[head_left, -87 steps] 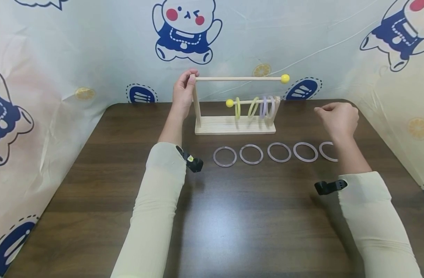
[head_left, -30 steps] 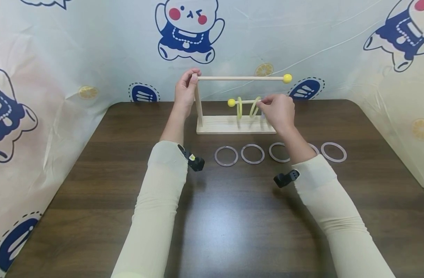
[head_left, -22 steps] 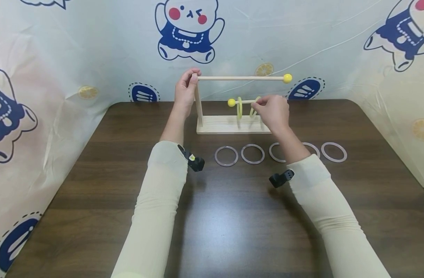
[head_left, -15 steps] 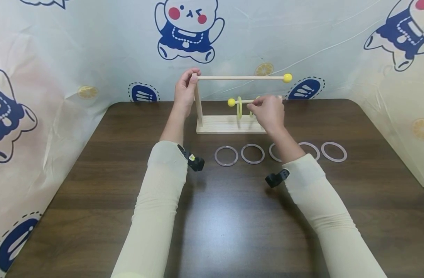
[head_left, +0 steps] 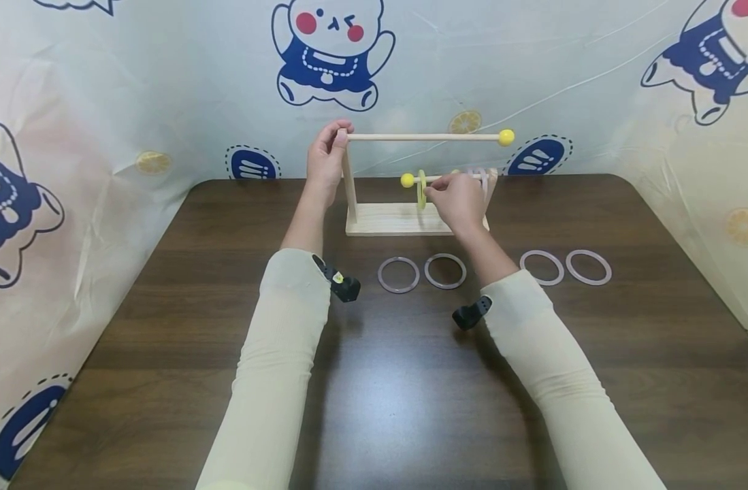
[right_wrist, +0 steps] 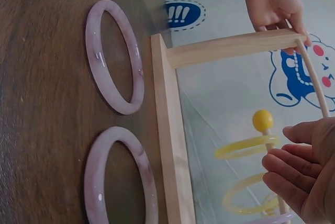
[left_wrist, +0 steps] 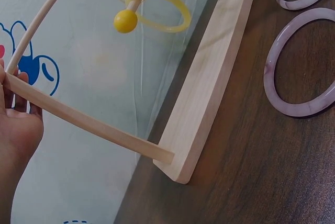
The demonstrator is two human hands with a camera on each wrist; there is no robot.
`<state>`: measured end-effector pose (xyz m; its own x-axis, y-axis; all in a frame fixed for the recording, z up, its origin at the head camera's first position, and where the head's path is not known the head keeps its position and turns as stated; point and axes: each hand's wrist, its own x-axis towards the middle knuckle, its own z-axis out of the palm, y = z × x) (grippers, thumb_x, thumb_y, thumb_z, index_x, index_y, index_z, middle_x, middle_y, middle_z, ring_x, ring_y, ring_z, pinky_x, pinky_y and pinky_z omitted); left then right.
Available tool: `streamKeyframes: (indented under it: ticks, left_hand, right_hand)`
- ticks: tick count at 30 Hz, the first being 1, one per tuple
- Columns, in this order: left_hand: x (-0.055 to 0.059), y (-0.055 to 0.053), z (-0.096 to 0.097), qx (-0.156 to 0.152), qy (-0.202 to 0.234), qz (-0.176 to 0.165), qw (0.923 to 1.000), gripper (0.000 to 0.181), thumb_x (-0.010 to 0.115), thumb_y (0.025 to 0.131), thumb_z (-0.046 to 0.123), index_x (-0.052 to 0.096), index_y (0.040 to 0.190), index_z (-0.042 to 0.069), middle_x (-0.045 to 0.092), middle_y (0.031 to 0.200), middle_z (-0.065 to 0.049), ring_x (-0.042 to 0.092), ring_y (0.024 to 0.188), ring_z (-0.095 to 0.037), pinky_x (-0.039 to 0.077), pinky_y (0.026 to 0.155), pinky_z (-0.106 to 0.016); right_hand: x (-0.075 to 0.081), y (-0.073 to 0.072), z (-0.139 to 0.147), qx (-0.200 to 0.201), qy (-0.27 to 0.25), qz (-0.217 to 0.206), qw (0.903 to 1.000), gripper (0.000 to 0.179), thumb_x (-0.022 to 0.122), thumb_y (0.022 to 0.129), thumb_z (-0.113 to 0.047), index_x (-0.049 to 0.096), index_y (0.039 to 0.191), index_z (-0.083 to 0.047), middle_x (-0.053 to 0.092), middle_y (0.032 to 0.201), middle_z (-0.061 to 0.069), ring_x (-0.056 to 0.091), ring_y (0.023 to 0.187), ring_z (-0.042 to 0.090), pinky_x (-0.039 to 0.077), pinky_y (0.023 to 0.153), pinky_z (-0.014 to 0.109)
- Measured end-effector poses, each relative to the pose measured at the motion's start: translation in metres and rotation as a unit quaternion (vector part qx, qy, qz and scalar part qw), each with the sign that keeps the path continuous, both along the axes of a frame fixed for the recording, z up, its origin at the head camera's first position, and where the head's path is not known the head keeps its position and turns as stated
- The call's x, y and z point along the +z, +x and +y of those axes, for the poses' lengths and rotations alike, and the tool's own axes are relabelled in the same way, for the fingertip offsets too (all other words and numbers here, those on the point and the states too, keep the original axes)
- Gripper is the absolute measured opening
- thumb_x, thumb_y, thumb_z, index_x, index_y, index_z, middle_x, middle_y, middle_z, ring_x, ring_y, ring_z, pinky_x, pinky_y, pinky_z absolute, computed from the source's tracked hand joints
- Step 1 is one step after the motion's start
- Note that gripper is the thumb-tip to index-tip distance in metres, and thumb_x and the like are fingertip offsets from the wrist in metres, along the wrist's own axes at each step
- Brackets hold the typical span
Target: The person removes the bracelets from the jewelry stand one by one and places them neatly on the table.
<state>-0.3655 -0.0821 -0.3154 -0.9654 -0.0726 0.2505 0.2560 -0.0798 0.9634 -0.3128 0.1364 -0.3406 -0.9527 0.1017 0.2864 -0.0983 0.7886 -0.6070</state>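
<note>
My left hand [head_left: 326,160] grips the top of the left post of a pale wooden two-rod stand [head_left: 386,219], thumb in front. My right hand [head_left: 461,201] is at the lower rod, thumb and fingers spread apart on either side of the near edge of the end yellow bangle [right_wrist: 243,148]. That bangle hangs just behind the yellow ball [head_left: 407,180] at the rod's tip. Further along the same rod, a second yellow bangle [right_wrist: 243,192] and lavender bangles [head_left: 484,180] hang, partly hidden by my right hand. The upper rod [head_left: 423,137] carries no bangle.
In front of the stand, several lavender bangles lie in a row on the dark wooden table [head_left: 374,381], including one at the left [head_left: 399,275] and one at the right [head_left: 588,267]. My right forearm covers part of the row. A printed curtain [head_left: 190,82] stands behind.
My right hand came in from the right to the lower rod, then slid left along it toward the end yellow bangle. My left hand kept its grip on the post.
</note>
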Motion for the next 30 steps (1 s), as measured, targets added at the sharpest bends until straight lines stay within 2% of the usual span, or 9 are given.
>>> streamKeyframes:
  ticks: [4, 9, 22, 30]
  left_hand:
    - [0.0, 0.0, -0.001, 0.003, -0.002, 0.003, 1.0, 0.028, 0.05, 0.094, 0.025, 0.058, 0.116, 0.01, 0.058, 0.118, -0.002, 0.047, 0.113, -0.017, 0.036, 0.091, -0.021]
    - [0.0, 0.0, 0.0, 0.005, -0.002, 0.005, 1.0, 0.027, 0.05, 0.094, 0.024, 0.059, 0.115, 0.01, 0.058, 0.117, -0.003, 0.047, 0.113, -0.018, 0.036, 0.091, -0.021]
    - [0.0, -0.001, 0.001, 0.003, 0.002, 0.015, 0.9999, 0.026, 0.05, 0.094, 0.021, 0.058, 0.115, 0.007, 0.058, 0.117, -0.006, 0.049, 0.11, -0.014, 0.036, 0.09, -0.02]
    - [0.0, -0.001, 0.0, -0.001, 0.003, 0.008, 1.0, 0.027, 0.049, 0.094, 0.021, 0.058, 0.116, 0.008, 0.057, 0.119, -0.005, 0.048, 0.112, -0.013, 0.036, 0.091, -0.02]
  right_hand:
    - [-0.004, -0.003, -0.003, -0.003, -0.008, -0.015, 0.9999, 0.021, 0.067, 0.084, -0.027, 0.074, 0.091, -0.009, 0.07, 0.09, 0.006, 0.063, 0.084, 0.023, 0.045, 0.07, 0.036]
    - [-0.009, -0.006, -0.007, -0.008, -0.005, -0.029, 0.9996, 0.023, 0.067, 0.084, -0.03, 0.074, 0.092, -0.01, 0.07, 0.091, 0.004, 0.063, 0.087, 0.023, 0.045, 0.07, 0.035]
    - [-0.013, -0.008, -0.014, -0.011, -0.024, -0.015, 0.9995, 0.018, 0.067, 0.082, -0.02, 0.074, 0.093, -0.007, 0.07, 0.094, 0.007, 0.062, 0.091, 0.025, 0.046, 0.075, 0.035]
    - [-0.014, -0.009, -0.016, -0.012, -0.024, -0.001, 0.9996, 0.016, 0.065, 0.083, -0.016, 0.074, 0.093, -0.006, 0.07, 0.092, 0.008, 0.064, 0.085, 0.024, 0.047, 0.071, 0.033]
